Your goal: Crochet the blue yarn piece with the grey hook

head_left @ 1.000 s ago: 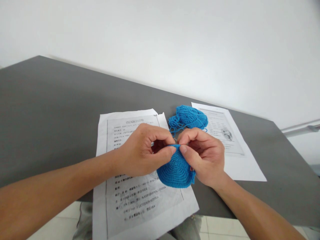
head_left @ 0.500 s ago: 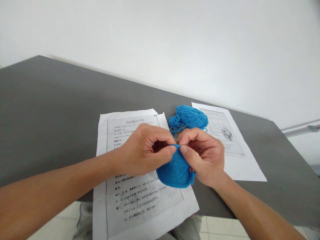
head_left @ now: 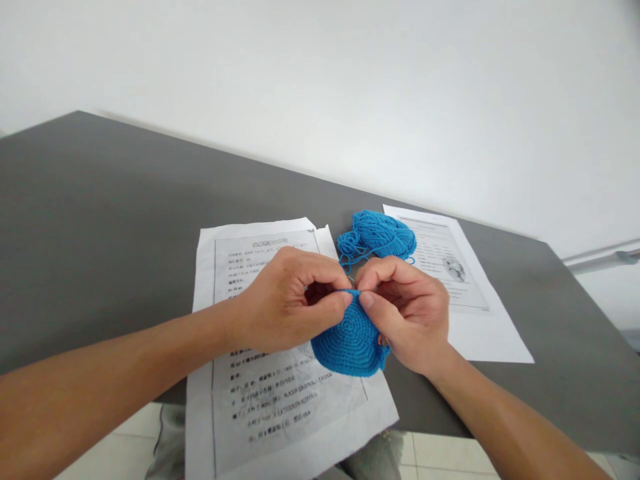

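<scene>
A round blue crochet piece (head_left: 347,340) hangs between my two hands above a printed sheet. My left hand (head_left: 300,303) pinches its top edge between thumb and fingers. Right beside it, my right hand (head_left: 407,307) grips the same edge, its thumb on the near face. A thin bit of something shiny shows between the fingertips; I cannot tell what it is. An orange-brown bit (head_left: 383,340) shows at the piece's right edge, partly behind my right hand. Just beyond the hands lies a blue yarn skein (head_left: 383,233) with loose strands trailing toward them.
Under my left hand a printed sheet (head_left: 280,440) overhangs the front edge of the grey table (head_left: 125,220). Another printed sheet (head_left: 495,333) with a small picture lies to the right. A white wall (head_left: 320,87) rises behind the table.
The lower part of the crochet piece has swung very slightly to the left. Both hands keep their place and their hold on the edge.
</scene>
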Demonstrator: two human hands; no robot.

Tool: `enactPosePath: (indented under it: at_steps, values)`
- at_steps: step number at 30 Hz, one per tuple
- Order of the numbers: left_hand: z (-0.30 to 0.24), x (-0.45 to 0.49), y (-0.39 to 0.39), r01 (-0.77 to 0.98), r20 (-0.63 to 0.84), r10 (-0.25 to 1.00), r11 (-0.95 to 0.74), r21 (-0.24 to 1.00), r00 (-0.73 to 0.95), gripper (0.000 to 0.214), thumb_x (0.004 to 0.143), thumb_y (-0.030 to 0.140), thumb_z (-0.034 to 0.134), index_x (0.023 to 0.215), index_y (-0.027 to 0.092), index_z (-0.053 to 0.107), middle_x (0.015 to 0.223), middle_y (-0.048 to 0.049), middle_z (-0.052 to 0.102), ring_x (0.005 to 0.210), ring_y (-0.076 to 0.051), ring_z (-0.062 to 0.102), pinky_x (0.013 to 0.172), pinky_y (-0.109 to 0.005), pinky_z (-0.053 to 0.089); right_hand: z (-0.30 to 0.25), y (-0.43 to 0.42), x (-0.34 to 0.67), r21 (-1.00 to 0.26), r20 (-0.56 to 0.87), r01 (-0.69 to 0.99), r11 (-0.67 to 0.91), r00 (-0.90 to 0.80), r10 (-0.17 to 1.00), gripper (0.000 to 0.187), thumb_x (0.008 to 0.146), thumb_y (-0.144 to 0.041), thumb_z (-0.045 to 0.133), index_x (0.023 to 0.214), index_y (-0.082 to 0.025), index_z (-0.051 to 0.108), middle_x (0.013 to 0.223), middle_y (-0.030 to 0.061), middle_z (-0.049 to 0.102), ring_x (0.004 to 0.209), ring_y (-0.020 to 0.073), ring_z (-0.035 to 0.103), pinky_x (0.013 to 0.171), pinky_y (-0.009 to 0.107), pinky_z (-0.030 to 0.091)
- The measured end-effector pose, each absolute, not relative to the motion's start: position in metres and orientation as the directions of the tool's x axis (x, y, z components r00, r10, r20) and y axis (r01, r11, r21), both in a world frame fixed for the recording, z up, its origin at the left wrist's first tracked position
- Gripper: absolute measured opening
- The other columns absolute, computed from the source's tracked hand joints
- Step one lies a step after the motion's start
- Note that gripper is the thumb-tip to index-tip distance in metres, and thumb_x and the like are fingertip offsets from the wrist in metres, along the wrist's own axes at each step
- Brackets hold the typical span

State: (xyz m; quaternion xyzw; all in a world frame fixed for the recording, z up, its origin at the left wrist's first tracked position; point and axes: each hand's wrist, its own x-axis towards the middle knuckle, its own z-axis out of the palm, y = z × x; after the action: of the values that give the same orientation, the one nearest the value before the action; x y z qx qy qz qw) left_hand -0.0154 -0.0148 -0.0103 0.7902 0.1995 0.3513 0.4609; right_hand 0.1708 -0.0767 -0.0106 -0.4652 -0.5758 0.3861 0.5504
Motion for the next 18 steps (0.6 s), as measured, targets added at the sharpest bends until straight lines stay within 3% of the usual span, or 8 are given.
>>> enactPosePath:
  at_steps: [8,18]
  values:
    - [-0.0105,-0.0151,-0.0141,-0.005,0.360,0.634,-0.489,0.872,0.684,0.024,0.089,0.010,0.059,0.066,0.014,0.066,0.058,0.0041,0.055,0.054,-0.006,0.046,0.052,-0.019,0.036,-0.0142,-0.0770,0.1724,-0.952,0.293,0.102,0.290,0.018,0.956,0.008,0.081,-0.015,0.073,0.079,-0.023,0.072,0.066,-0.0017,0.065,0.059,0.0132,0.061,0.045,0.022,0.046]
    - [-0.0089,-0.0156,-0.0137,-0.006,0.367,0.619,-0.505,0.863,0.695,0.024,0.088,0.011,0.059,0.066,0.013,0.067,0.058,0.0038,0.057,0.054,-0.006,0.047,0.052,-0.018,0.036,-0.0092,-0.0759,0.1691,-0.950,0.281,0.143,0.276,0.016,0.960,0.011,0.079,-0.015,0.071,0.073,-0.023,0.067,0.061,-0.0031,0.063,0.053,0.0120,0.058,0.042,0.022,0.043]
